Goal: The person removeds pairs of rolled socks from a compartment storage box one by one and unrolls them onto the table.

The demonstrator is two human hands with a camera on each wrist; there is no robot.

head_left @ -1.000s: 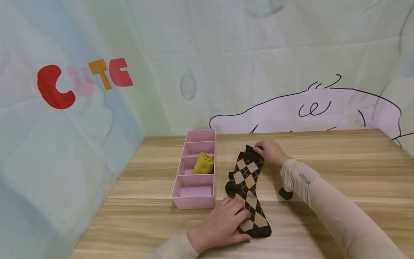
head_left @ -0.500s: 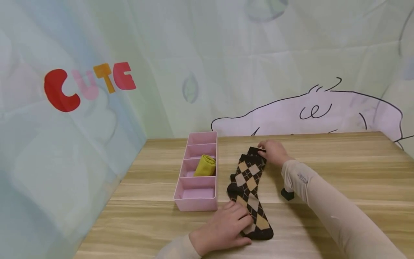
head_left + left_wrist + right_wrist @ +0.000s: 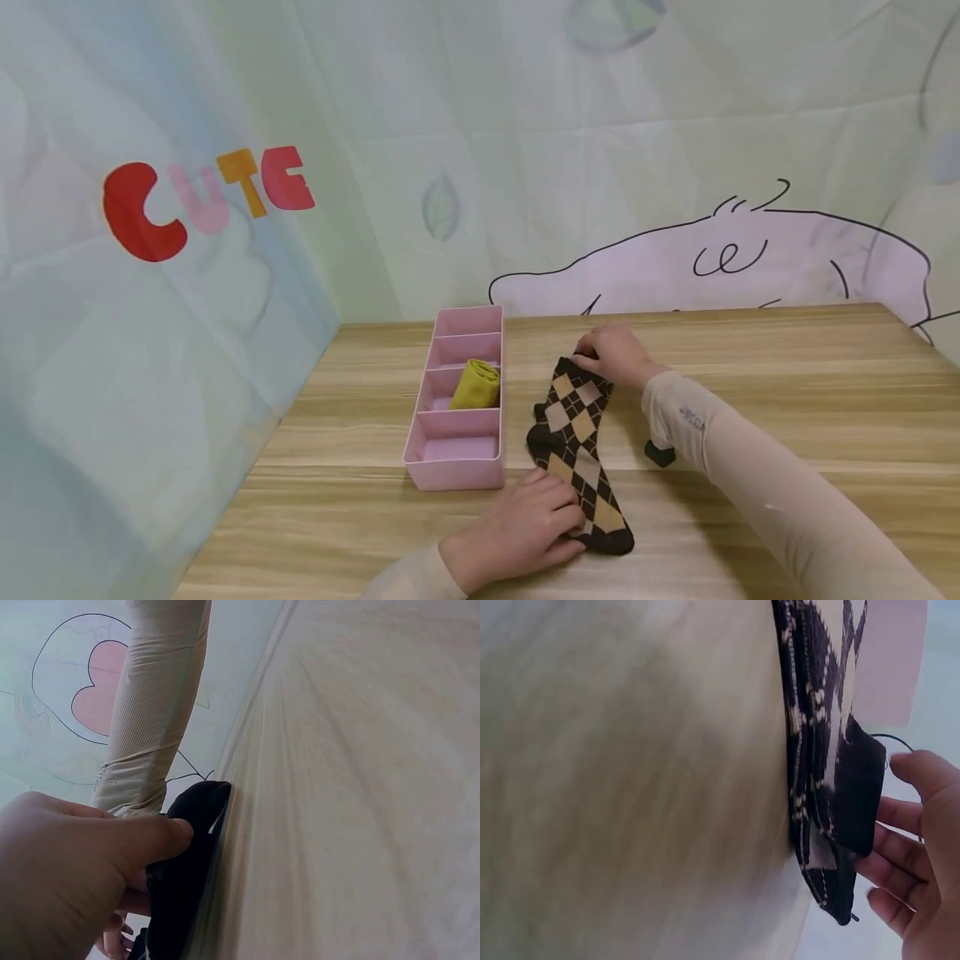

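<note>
A pair of black, tan and beige argyle socks [image 3: 581, 425] lies stacked flat on the table, cuffs at the far end and black toe towards me. My left hand [image 3: 517, 525] rests on the foot end, its thumb by the toe. In the left wrist view, the thumb lies against the black toe [image 3: 184, 877]. At the far end, my right hand [image 3: 618, 354] touches the cuffs. Its fingers [image 3: 900, 859] meet the edge of the black cuff [image 3: 859, 787] in the right wrist view, while the thumb stands apart. Part of the lower sock is hidden.
Left of the socks stands a pink box [image 3: 453, 475] divided into several compartments. A rolled yellow cloth item [image 3: 476, 385] sits in one of them. The wooden table [image 3: 322, 500] ends at a printed curtain [image 3: 420, 108] behind and on the left.
My right hand first shifts slightly right with the lower cuff, then moves left over the cuffs and covers the lower one. My left hand stays on the foot end.
</note>
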